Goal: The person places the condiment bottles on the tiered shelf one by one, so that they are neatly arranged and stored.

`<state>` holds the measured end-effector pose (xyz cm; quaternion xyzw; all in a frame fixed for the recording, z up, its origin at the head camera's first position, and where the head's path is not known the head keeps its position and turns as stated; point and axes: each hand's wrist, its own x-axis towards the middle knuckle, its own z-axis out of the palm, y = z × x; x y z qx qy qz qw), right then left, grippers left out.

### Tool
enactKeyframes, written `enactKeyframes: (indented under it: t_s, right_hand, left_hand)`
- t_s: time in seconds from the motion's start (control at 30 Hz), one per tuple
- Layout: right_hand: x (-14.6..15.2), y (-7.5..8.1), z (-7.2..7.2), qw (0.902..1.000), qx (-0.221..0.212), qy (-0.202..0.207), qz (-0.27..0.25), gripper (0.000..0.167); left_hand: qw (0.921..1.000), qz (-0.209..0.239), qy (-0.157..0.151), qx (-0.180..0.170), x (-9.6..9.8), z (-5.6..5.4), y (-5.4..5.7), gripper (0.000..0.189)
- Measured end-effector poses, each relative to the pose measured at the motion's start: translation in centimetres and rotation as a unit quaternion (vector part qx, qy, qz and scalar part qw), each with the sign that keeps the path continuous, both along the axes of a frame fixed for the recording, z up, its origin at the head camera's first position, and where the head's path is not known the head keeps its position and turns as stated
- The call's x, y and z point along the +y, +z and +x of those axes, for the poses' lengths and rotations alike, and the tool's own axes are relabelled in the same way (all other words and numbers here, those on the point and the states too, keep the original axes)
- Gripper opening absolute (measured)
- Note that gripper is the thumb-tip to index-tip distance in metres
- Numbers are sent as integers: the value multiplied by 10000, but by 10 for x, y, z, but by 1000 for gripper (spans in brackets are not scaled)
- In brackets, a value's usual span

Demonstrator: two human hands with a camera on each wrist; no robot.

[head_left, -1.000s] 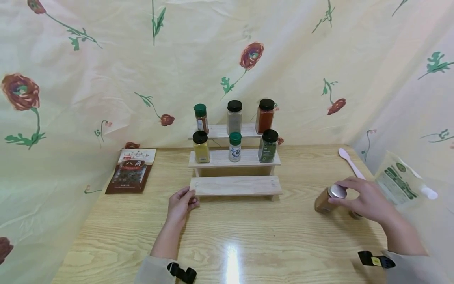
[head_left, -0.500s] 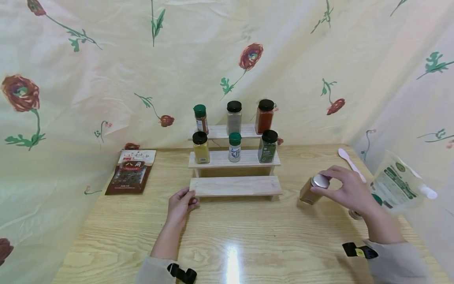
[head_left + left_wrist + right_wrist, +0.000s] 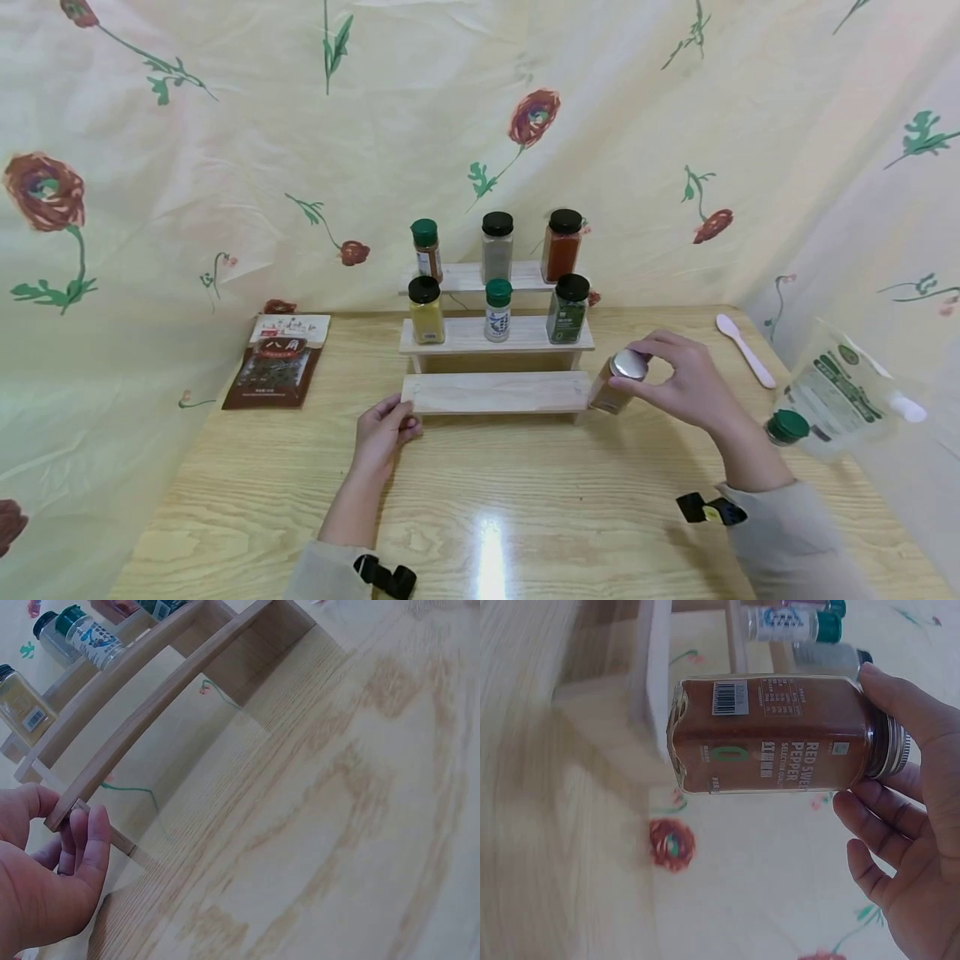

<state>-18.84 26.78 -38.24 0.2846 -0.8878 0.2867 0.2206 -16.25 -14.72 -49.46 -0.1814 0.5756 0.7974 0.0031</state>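
My right hand pinches a spice jar by its silver lid, thumb on one side and fingers on the other. Reddish-brown powder fills the jar, and its label reads "Red Sweet Pepper". In the head view the jar is tilted, close by the right end of the wooden spice rack. At the left end of the rack's lowest step, my left hand grips the board's corner between thumb and fingers, as the left wrist view also shows. The lowest step bears nothing; jars stand on the two upper ones.
Behind, a yellow jar, a green-capped white shaker and a green jar stand on the middle step. To the right lie a pale spoon, a green-capped bottle and a spouted pouch. A brown packet lies left.
My right hand has carried the jar leftward from the table's right side to the rack's right end, uncovering the green-capped bottle. The left hand has stayed at the rack's corner.
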Motion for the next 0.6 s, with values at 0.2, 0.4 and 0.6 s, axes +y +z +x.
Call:
enactKeyframes:
  t_s: [0.2,0.4,0.6]
  right_hand:
    - [-24,6,-7,9989,165,384,-203,40]
    - [-48,7,-10,9980,-17,556,-314,39]
    - [-69,5,-11,9976,-241,557,-321,40]
  left_hand:
    - [10000,26,-29,6,0,-1,0,52]
    - [10000,49,-12,-2,0,-2,-1,50]
    - [9999,106,-19,17,0,-2,-1,50]
